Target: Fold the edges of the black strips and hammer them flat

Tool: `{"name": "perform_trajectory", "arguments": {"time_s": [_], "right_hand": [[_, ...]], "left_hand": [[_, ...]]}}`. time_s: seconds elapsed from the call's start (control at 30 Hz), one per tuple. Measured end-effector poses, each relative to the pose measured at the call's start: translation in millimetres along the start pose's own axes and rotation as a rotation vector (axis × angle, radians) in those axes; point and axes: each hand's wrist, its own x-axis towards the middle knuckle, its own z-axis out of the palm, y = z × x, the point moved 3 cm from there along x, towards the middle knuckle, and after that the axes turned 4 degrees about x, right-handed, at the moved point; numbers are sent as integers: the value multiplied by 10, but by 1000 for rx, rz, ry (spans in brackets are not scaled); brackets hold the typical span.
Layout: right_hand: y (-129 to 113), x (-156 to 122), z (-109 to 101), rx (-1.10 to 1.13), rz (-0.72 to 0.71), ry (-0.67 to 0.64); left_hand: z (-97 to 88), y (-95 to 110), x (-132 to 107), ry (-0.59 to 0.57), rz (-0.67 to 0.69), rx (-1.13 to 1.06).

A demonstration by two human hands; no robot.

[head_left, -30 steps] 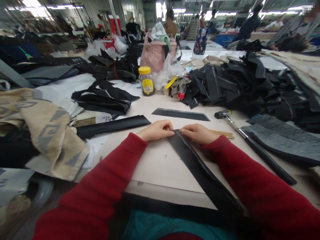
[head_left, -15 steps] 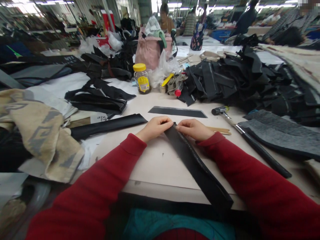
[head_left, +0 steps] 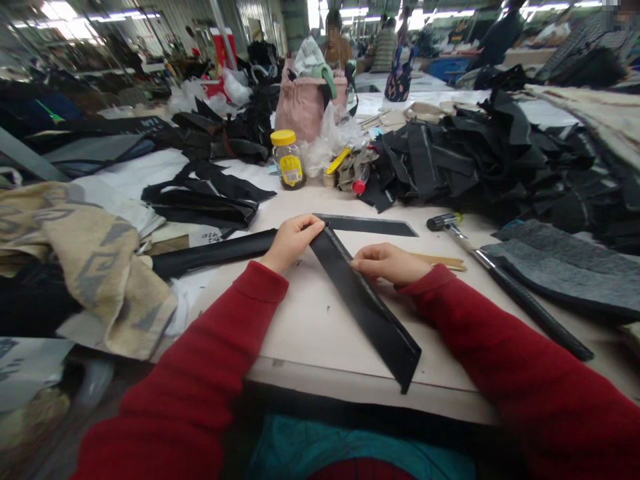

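Note:
A long black leather strip (head_left: 363, 300) lies diagonally on the pale table (head_left: 320, 333), its lower end near the front edge. My left hand (head_left: 293, 243) pinches the strip's upper end between fingers and thumb. My right hand (head_left: 387, 263) sits just to the right, its fingertips gripping the strip's right edge. Red sleeves cover both my forearms. Just beyond the strip's top lies a flat dark strip (head_left: 367, 227), partly hidden by it. A rolled black strip (head_left: 215, 250) touches the area left of my left hand.
A rubber mallet (head_left: 443, 222) and a wooden stick (head_left: 440, 262) lie to the right, beside grey felt pieces (head_left: 565, 273). Black leather offcuts (head_left: 465, 160) are heaped behind. A yellow-lidded jar (head_left: 289, 160), a pink bag (head_left: 310, 100) and patterned beige cloth (head_left: 85, 267) surround the table.
My left hand has moved up and left, lifting the strip's upper end. The strip's lower end has swung left and now lies inside the table's front edge.

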Motion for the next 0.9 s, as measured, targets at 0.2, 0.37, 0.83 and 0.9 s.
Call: {"name": "perform_trajectory", "arguments": {"time_s": [0.2,0.37,0.83,0.9], "right_hand": [[-12,-30,7,-54,-5,-43],[-44,-70,-33,-105,-7,-65],[-22,-219,-496,-313,55,-54],[28,-250,-557,-350,111,-116]], "left_hand": [[-172,-65,33,111,-54,-6],[-289,-105,57,182,-83,-48],[-528,-299,61,151,-247,-167],[-517,-323,45,-14,-281,-138]]}}
